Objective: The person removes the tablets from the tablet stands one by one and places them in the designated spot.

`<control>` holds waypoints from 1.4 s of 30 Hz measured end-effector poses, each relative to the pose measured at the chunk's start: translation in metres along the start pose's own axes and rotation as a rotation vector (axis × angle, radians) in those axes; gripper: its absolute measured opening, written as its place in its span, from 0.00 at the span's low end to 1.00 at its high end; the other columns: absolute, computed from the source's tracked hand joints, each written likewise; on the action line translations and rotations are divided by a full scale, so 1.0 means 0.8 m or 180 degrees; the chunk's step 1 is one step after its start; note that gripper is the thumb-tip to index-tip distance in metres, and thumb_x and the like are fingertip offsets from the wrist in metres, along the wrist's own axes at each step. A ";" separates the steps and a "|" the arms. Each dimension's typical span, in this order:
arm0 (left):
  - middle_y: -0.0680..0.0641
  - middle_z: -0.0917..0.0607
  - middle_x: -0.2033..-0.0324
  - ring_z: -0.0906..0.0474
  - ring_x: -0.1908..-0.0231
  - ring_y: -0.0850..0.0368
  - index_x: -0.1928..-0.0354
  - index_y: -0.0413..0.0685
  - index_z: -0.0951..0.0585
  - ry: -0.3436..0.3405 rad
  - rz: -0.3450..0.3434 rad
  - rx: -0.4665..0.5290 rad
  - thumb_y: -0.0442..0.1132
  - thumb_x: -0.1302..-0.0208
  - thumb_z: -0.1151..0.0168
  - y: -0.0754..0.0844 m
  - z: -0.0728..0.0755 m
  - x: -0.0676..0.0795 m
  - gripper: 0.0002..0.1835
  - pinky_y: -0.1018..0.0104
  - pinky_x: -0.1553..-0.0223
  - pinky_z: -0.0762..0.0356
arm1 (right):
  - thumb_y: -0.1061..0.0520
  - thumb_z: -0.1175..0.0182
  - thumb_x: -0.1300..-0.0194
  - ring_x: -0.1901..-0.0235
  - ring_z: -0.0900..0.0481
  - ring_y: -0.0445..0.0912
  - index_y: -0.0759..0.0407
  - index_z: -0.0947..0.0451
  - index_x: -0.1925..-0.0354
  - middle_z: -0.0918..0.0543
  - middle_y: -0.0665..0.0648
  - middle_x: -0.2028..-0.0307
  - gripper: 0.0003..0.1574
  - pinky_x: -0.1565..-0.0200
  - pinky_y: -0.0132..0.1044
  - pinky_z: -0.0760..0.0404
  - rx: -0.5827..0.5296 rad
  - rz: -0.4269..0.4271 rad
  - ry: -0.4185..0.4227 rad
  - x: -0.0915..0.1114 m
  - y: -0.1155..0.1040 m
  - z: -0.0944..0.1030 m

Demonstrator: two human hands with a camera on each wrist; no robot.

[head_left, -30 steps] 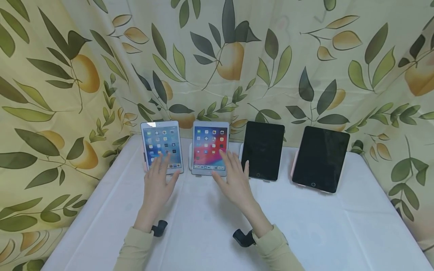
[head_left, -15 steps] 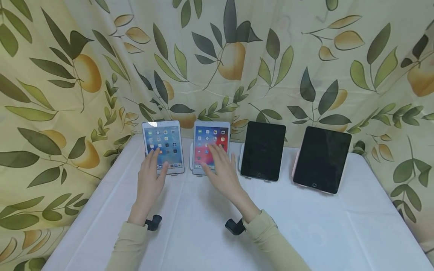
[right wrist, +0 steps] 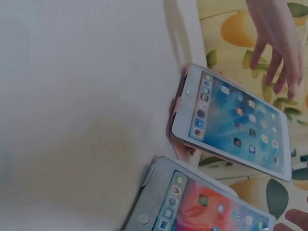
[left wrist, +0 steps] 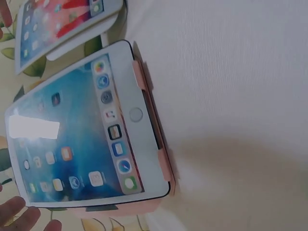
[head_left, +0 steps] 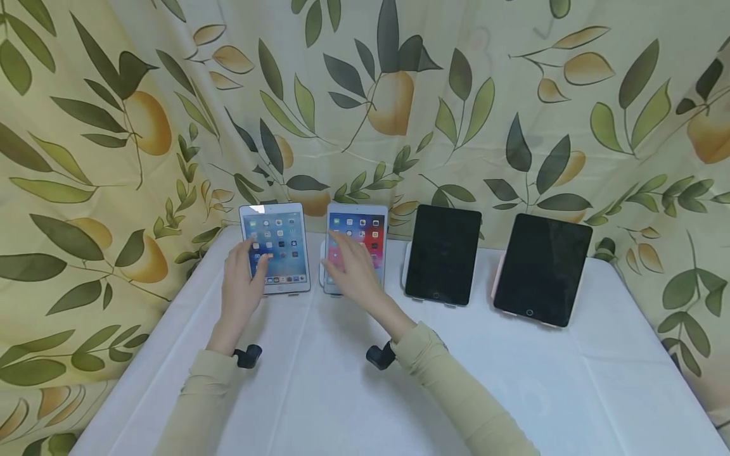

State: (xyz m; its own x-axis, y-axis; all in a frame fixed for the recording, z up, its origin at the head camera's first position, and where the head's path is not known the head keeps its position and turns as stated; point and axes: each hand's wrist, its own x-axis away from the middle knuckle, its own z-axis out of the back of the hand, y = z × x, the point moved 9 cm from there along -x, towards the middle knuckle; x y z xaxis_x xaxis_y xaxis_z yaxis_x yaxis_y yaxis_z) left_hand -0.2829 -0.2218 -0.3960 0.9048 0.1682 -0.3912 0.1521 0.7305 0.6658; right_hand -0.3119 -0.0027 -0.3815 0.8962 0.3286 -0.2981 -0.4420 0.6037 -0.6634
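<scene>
A white tablet with a blue home screen leans on a pink stand at the far left. At its lower left edge hovers my left hand, fingers spread and holding nothing; the right wrist view shows a gap between them. To the right stands another white tablet, with a red and blue home screen, on a white stand. My right hand reaches in front of that screen, fingers extended, hiding its lower left part. Whether those fingertips touch the glass, I cannot tell.
Two black tablets with dark screens stand farther right, one upright and one slightly turned on a pink stand. A white cloth covers the table. Behind it hangs a leaf-patterned curtain.
Both hands have shifted left: the left one from over the blue screen to that tablet's left edge, the right one from the red screen's right side across its left half. The tablets stay put.
</scene>
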 end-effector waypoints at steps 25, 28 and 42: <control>0.32 0.34 0.36 0.34 0.38 0.36 0.32 0.36 0.38 0.0159 0.0078 -0.0067 0.39 0.30 0.49 -0.035 0.016 -0.054 0.27 0.40 0.41 0.32 | 0.62 0.42 0.34 0.33 0.33 0.55 0.51 0.46 0.27 0.33 0.59 0.32 0.41 0.36 0.53 0.29 -0.0903 -0.0269 -0.0249 -0.076 -0.004 -0.046; 0.32 0.34 0.36 0.34 0.38 0.36 0.32 0.36 0.38 0.0126 0.0121 -0.0063 0.38 0.30 0.50 -0.039 0.015 -0.060 0.27 0.41 0.42 0.30 | 0.62 0.42 0.35 0.34 0.32 0.55 0.51 0.46 0.27 0.33 0.60 0.32 0.42 0.37 0.53 0.28 -0.0999 -0.0336 -0.0243 -0.083 -0.004 -0.051; 0.33 0.27 0.43 0.27 0.45 0.38 0.31 0.39 0.38 0.0054 0.0481 0.0175 0.33 0.30 0.54 -0.064 0.013 -0.082 0.25 0.46 0.45 0.26 | 0.63 0.43 0.34 0.40 0.28 0.53 0.53 0.52 0.26 0.31 0.61 0.36 0.45 0.45 0.44 0.21 -0.1312 -0.0619 -0.0265 -0.099 -0.004 -0.075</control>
State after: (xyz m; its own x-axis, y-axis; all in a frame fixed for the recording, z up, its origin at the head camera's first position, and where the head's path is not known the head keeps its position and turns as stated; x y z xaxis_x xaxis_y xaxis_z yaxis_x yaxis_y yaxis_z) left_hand -0.3456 -0.2767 -0.3980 0.9123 0.2848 -0.2942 0.0367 0.6587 0.7515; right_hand -0.3790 -0.0742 -0.3967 0.9474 0.3052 -0.0961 -0.1988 0.3262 -0.9242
